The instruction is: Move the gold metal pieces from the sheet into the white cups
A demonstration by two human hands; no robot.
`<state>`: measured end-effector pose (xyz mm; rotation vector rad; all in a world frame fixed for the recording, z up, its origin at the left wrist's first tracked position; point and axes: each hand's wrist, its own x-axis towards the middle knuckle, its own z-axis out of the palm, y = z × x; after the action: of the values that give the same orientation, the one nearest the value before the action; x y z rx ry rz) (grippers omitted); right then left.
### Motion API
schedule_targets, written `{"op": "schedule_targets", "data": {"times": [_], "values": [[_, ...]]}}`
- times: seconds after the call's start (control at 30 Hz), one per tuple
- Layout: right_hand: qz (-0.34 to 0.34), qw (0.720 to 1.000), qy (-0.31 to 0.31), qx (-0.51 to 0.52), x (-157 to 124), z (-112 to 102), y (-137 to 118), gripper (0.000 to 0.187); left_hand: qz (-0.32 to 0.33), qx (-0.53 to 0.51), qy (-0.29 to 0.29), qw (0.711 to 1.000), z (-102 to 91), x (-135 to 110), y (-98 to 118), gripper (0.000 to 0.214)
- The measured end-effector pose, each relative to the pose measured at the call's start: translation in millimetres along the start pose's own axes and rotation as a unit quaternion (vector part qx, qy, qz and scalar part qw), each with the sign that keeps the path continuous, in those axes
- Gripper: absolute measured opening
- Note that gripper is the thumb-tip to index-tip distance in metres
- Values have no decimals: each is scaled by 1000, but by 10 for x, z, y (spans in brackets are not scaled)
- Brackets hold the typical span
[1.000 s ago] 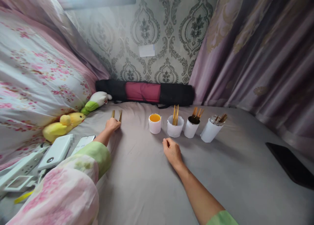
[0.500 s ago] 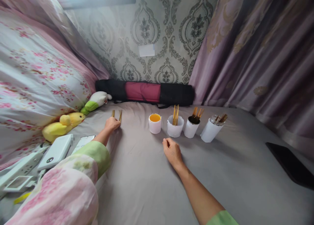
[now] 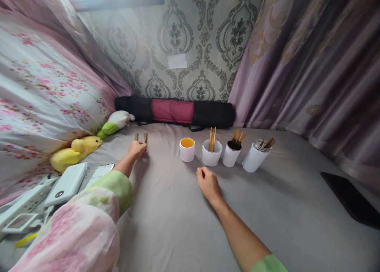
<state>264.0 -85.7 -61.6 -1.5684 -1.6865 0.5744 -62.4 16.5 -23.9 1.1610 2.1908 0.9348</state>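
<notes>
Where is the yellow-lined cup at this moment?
In the head view, the yellow-lined cup stands upright on the grey sheet, leftmost in the row, just left of the wider white cup and beyond the right hand.

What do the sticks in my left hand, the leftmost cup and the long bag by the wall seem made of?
Sticks in the left hand: probably wood or bamboo, judging by their brown tone.
Leftmost cup: matte white outside, perhaps a paper wrap, given its uneven rim; the orange interior's material is unclear.
Long bag: likely dull fabric, with soft creases.
</notes>
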Motion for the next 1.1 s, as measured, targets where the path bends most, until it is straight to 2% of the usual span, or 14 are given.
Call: {"op": "schedule_targets", "data": {"times": [0.2,0.43,0.73,1.1], "values": [[-4,1000,1,-5,4,-4,-7,33,-73,-169,-25,983,125,-48,16,7],[-2,1000,5,-6,5,0,-5,30,-108,-312,-60,942,220,-156,4,8],[-1,1000,0,-1,3,-14,-24,30,-108,-404,-89,904,310,-327,-5,17],[-6,1000,5,-5,-4,-13,-26,31,-74,-473,-137,867,342,-530,-1,15]]}}
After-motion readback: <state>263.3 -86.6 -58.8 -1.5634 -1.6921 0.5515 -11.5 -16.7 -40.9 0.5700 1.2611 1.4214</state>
